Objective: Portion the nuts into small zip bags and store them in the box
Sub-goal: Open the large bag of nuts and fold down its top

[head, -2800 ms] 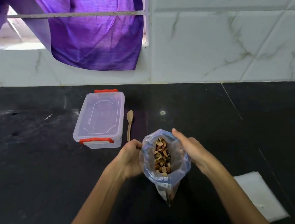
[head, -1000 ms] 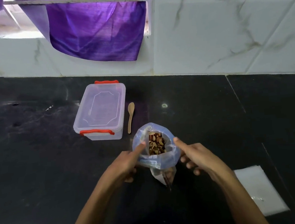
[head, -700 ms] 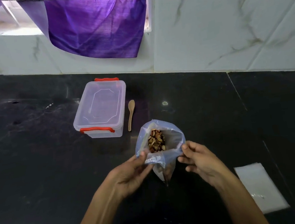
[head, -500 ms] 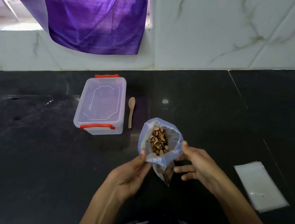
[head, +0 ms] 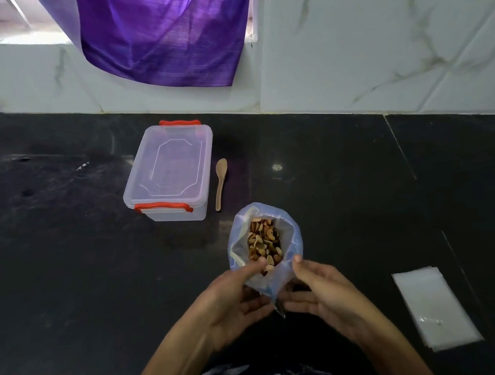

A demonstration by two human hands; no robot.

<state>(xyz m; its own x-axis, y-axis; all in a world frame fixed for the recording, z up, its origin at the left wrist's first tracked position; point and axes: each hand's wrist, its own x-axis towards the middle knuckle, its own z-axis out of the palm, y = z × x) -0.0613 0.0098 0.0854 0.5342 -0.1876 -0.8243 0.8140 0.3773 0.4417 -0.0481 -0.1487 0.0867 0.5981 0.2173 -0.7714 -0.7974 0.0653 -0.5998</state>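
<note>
At frame centre both hands, the left hand (head: pixel 234 300) and right hand (head: pixel 322 294), pinch the open nut bag (head: pixel 292 243); nothing is portioned yet, with the small bags (head: pixel 436 308) untouched at lower right and the box (head: pixel 171 169) shut at upper left.

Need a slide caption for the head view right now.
Both hands hold the open nut bag on the black counter; lidded box and wooden spoon behind.

My hands (head: pixel 234 300) hold the bag (head: pixel 292 243) of nuts (head: pixel 264 242) before me, the box (head: pixel 171 172) and spoon (head: pixel 220 183) behind it to the left, small bags (head: pixel 433 308) to my right.
</note>
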